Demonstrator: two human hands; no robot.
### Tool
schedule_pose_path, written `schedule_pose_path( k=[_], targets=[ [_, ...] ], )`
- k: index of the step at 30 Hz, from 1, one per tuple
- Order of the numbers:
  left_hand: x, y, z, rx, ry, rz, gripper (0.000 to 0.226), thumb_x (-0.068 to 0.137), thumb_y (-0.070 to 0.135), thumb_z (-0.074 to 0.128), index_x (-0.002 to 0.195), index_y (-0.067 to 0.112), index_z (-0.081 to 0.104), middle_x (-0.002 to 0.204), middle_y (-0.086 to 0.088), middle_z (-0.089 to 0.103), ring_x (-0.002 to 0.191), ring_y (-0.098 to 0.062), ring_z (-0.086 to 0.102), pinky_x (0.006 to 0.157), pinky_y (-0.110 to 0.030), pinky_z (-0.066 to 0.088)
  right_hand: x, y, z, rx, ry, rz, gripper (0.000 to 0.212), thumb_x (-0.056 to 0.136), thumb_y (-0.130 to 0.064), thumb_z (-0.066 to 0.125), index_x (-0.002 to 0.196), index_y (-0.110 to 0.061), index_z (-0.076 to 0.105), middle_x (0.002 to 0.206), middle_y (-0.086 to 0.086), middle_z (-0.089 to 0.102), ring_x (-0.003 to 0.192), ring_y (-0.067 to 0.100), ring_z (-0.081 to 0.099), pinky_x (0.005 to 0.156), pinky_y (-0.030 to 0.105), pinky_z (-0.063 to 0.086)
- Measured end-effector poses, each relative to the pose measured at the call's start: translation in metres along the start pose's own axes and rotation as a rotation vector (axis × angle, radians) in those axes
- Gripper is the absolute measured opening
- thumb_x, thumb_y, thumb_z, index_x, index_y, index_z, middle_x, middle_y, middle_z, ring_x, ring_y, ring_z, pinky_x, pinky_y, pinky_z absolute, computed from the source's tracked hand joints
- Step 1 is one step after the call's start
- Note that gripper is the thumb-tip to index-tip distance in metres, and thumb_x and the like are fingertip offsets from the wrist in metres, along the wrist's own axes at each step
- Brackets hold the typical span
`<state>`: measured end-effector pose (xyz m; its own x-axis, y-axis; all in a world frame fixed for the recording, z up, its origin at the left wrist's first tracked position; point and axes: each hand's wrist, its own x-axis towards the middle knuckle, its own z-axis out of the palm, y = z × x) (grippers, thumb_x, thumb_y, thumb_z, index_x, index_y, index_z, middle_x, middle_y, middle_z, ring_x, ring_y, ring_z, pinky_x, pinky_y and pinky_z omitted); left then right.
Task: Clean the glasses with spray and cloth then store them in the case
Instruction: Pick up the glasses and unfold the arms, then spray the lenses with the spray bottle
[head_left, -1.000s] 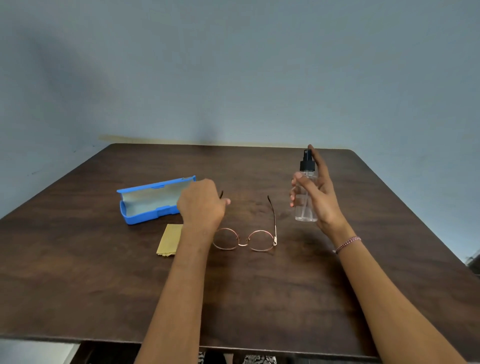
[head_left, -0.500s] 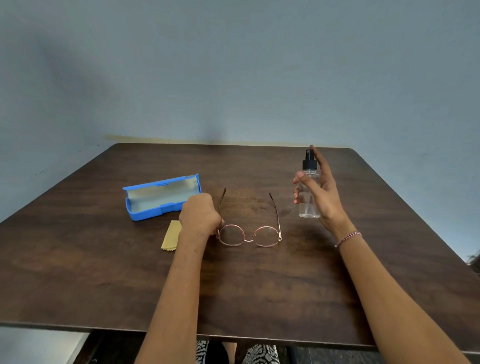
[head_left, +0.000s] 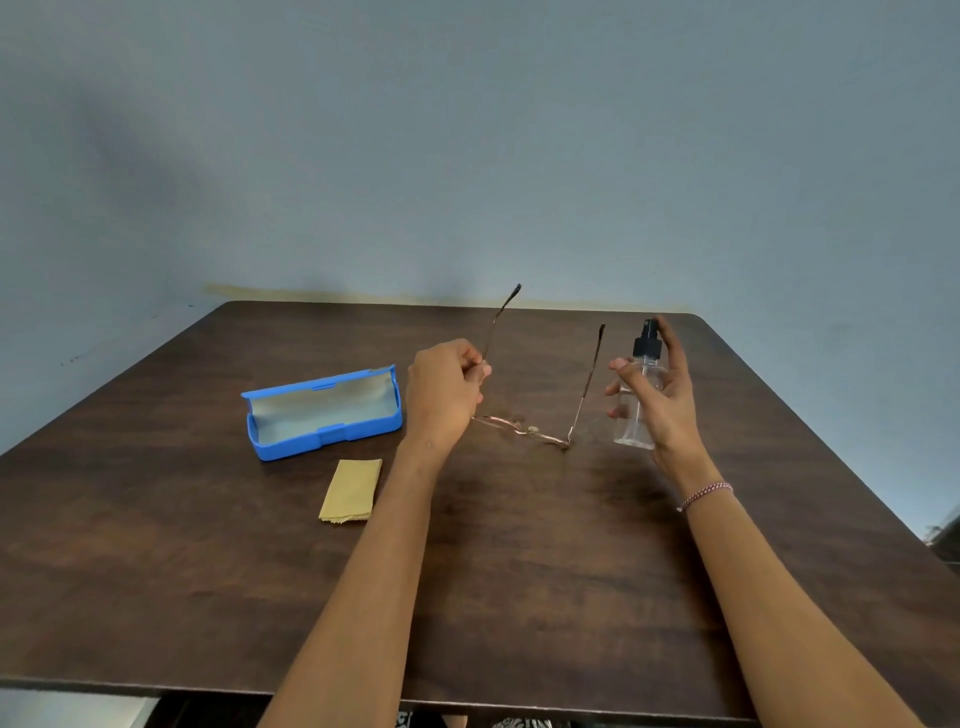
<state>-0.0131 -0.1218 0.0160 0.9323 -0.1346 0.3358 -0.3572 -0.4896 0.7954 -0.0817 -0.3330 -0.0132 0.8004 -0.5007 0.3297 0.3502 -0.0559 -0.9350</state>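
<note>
Head view: your left hand (head_left: 441, 395) pinches one temple of the glasses (head_left: 584, 395), grip clamped; frame front low by the table (head_left: 519, 571), temples up. Your right hand (head_left: 667, 410) has its grip wrapped round the clear spray bottle (head_left: 636, 415), upright. Blue case (head_left: 322, 413) lies open, grey lining showing; yellow cloth (head_left: 350, 491) just before it.

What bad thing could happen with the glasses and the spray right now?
The left hand pinches the glasses by one thin arm only, so they might slip or bend. The right hand holds the spray bottle off to the side of the lenses, so the mist might miss and wet the table.
</note>
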Motion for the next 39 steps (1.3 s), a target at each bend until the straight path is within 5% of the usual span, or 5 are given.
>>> schedule_pose_path(
  k=[5, 13, 19, 27, 39],
  targets=[
    [0.007, -0.001, 0.006, -0.059, 0.064, 0.063, 0.006, 0.087, 0.016, 0.066, 0.084, 0.021, 0.065, 0.075, 0.011, 0.063, 0.058, -0.005, 0.065, 0.058, -0.019, 0.052, 0.003, 0.005, -0.002, -0.029, 0.058, 0.054, 0.075, 0.080, 0.002, 0.068, 0.137, -0.036, 0.037, 0.094, 0.010, 0.068, 0.083, 0.018, 0.066, 0.057, 0.029, 0.056],
    [0.008, -0.007, 0.014, -0.262, 0.121, 0.005, 0.006, 0.085, 0.013, 0.068, 0.082, 0.018, 0.066, 0.074, 0.005, 0.066, 0.056, -0.004, 0.066, 0.054, -0.017, 0.054, -0.002, 0.002, 0.010, 0.080, -0.143, 0.166, 0.076, 0.070, -0.011, 0.074, 0.134, -0.036, 0.040, 0.088, 0.017, 0.070, 0.072, 0.025, 0.069, 0.055, 0.029, 0.054],
    [0.008, -0.007, 0.017, -0.542, 0.022, -0.106, 0.007, 0.084, 0.015, 0.069, 0.090, 0.015, 0.069, 0.078, -0.002, 0.070, 0.065, -0.010, 0.070, 0.058, -0.020, 0.056, 0.000, 0.003, 0.007, 0.064, -0.063, 0.100, 0.072, 0.080, 0.006, 0.065, 0.133, -0.037, 0.041, 0.074, 0.009, 0.064, 0.059, 0.018, 0.062, 0.054, 0.030, 0.054],
    [0.009, -0.019, 0.019, -0.803, -0.400, -0.340, 0.037, 0.073, 0.011, 0.077, 0.107, 0.019, 0.066, 0.103, -0.009, 0.072, 0.097, -0.019, 0.069, 0.086, -0.033, 0.056, 0.000, -0.002, 0.001, 0.043, 0.034, -0.059, 0.073, 0.081, 0.003, 0.066, 0.135, -0.037, 0.038, 0.064, 0.004, 0.067, 0.058, 0.015, 0.063, 0.057, 0.029, 0.056],
    [0.009, -0.021, 0.029, -0.853, -0.432, -0.323, 0.034, 0.071, -0.001, 0.075, 0.102, 0.011, 0.066, 0.101, -0.007, 0.073, 0.102, -0.018, 0.067, 0.092, -0.031, 0.052, -0.005, -0.005, 0.008, -0.004, -0.019, -0.165, 0.075, 0.082, 0.001, 0.066, 0.139, -0.035, 0.035, 0.083, 0.009, 0.066, 0.077, 0.021, 0.066, 0.065, 0.030, 0.058]
  ],
)
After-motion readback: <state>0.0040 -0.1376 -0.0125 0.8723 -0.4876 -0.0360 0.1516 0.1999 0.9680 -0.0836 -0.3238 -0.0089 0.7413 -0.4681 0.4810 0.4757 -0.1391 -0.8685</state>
